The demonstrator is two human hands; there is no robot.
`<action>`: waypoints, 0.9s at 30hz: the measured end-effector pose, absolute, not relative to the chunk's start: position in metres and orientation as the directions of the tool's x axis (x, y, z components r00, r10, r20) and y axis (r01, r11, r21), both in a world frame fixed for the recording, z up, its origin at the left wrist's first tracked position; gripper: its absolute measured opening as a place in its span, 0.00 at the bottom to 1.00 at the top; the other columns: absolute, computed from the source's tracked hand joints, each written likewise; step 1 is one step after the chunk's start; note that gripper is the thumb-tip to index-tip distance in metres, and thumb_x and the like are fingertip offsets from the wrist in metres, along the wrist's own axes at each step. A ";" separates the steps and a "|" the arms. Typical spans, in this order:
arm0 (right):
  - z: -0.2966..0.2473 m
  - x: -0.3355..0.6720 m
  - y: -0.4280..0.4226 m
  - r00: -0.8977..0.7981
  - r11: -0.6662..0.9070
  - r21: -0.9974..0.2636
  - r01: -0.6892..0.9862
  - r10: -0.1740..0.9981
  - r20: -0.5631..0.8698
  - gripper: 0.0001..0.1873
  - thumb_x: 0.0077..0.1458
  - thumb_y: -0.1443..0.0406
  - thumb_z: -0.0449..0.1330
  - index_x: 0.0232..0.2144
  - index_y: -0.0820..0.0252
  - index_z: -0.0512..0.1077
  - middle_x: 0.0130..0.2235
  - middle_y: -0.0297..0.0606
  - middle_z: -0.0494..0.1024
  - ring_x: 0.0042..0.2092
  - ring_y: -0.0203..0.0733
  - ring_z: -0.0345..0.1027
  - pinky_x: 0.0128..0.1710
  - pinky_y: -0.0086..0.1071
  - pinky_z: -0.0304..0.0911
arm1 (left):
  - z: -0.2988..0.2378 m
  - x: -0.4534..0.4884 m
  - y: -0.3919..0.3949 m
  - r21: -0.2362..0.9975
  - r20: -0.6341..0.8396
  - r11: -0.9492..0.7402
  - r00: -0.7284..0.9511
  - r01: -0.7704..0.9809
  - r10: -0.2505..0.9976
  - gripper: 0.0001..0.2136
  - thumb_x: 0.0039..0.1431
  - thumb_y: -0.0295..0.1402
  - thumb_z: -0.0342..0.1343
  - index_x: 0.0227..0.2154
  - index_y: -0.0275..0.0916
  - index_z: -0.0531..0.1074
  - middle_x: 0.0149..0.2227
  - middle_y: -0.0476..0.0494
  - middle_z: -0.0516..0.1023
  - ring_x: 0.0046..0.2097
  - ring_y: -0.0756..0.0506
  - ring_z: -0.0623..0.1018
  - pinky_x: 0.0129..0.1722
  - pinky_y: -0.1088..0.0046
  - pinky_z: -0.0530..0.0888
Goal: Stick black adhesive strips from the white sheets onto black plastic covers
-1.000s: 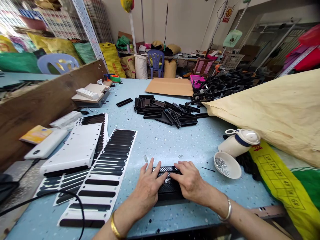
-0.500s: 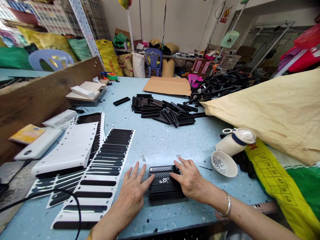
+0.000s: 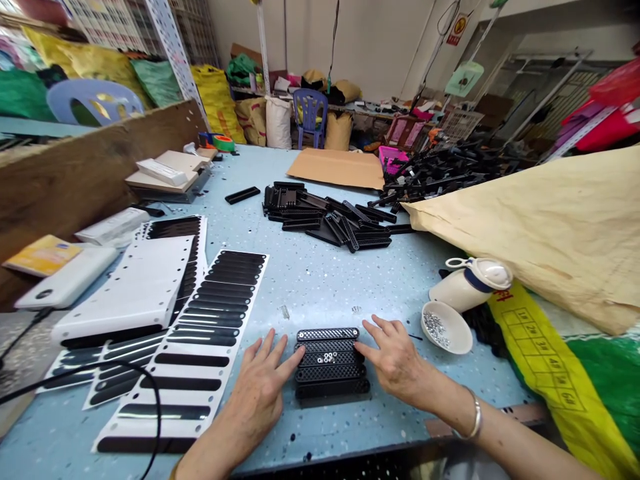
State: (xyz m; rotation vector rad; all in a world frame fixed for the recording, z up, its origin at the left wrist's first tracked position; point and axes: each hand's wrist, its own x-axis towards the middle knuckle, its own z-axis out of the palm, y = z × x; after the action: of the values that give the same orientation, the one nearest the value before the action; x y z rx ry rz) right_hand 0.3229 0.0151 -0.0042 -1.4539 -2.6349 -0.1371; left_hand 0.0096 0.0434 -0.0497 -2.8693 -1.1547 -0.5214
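Observation:
Several black strips with a cross-hatched face (image 3: 327, 375) lie side by side in front of me. A few small shiny metal nuts (image 3: 327, 358) sit loose on top of them, near the middle. My left hand (image 3: 260, 383) is open with fingers spread, a digit touching the strips' left end. At their right end is my right hand (image 3: 395, 357), its fingers apart and one tip touching or very near the strips. Neither hand holds anything. Beyond the strips are two little clusters of small clear or metal pieces, too small to make out.
A white bowl (image 3: 463, 333) of small metal parts stands at the right by a cream lidded cup (image 3: 457, 293). Sheets of black adhesive strips (image 3: 187, 360) lie left, under a black cable. A pile of black strips (image 3: 330, 220) and cardboard (image 3: 335, 169) are farther back.
My right hand has drawn slightly right, uncovering the right ends of the strips. My left hand has shifted slightly left. The nuts stay on the strips.

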 end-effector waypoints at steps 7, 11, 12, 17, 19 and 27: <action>0.004 0.322 0.019 -0.560 0.559 0.034 0.828 0.827 0.037 0.22 0.49 0.75 0.56 0.46 0.60 0.76 0.54 0.58 0.73 0.56 0.68 0.64 0.45 0.53 0.60 | -0.050 0.010 0.044 0.134 0.326 -0.732 0.667 0.669 0.669 0.35 0.48 0.13 0.44 0.59 0.43 0.69 0.55 0.34 0.75 0.61 0.31 0.68 0.50 0.47 0.71; 0.006 0.329 0.020 -0.604 0.603 0.049 0.796 0.797 0.008 0.25 0.49 0.75 0.55 0.50 0.59 0.74 0.54 0.58 0.73 0.54 0.65 0.65 0.44 0.52 0.61 | -0.050 0.009 0.044 0.142 0.323 -0.732 0.668 0.667 0.671 0.35 0.49 0.13 0.44 0.59 0.43 0.69 0.55 0.34 0.76 0.61 0.30 0.68 0.50 0.46 0.72; 0.005 0.331 0.020 -0.612 0.611 0.047 0.790 0.790 0.009 0.26 0.49 0.75 0.55 0.51 0.59 0.73 0.53 0.57 0.73 0.54 0.64 0.66 0.44 0.51 0.61 | -0.049 0.009 0.044 0.143 0.318 -0.735 0.672 0.663 0.669 0.35 0.49 0.12 0.44 0.59 0.42 0.69 0.55 0.33 0.75 0.61 0.30 0.69 0.50 0.46 0.72; -0.002 0.333 0.016 -0.589 0.594 -0.016 0.804 0.801 0.110 0.26 0.51 0.78 0.50 0.50 0.61 0.74 0.52 0.55 0.75 0.51 0.59 0.68 0.44 0.51 0.63 | -0.046 0.009 0.043 0.191 0.314 -0.741 0.675 0.644 0.668 0.34 0.50 0.12 0.43 0.60 0.40 0.68 0.55 0.30 0.75 0.61 0.29 0.68 0.51 0.45 0.71; -0.005 0.330 0.014 -0.575 0.585 -0.037 0.810 0.806 0.142 0.27 0.51 0.79 0.49 0.50 0.63 0.74 0.52 0.56 0.75 0.50 0.59 0.70 0.43 0.52 0.64 | -0.046 0.009 0.043 0.200 0.318 -0.738 0.669 0.645 0.671 0.35 0.50 0.12 0.44 0.61 0.41 0.67 0.55 0.32 0.75 0.62 0.30 0.68 0.51 0.45 0.71; -0.025 0.326 0.009 -0.470 0.508 -0.203 0.837 0.858 0.207 0.26 0.53 0.78 0.50 0.49 0.58 0.77 0.50 0.52 0.78 0.49 0.56 0.72 0.42 0.51 0.70 | -0.049 0.006 0.039 0.183 0.278 -0.727 0.675 0.661 0.684 0.39 0.47 0.12 0.44 0.64 0.42 0.62 0.56 0.33 0.74 0.62 0.31 0.66 0.52 0.46 0.70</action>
State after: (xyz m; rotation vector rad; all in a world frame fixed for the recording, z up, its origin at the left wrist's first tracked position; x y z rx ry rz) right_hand 0.3264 0.0089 -0.0252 -1.4274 -2.4723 0.1047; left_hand 0.0061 0.0388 -0.0492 -2.9358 -1.1805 -0.5313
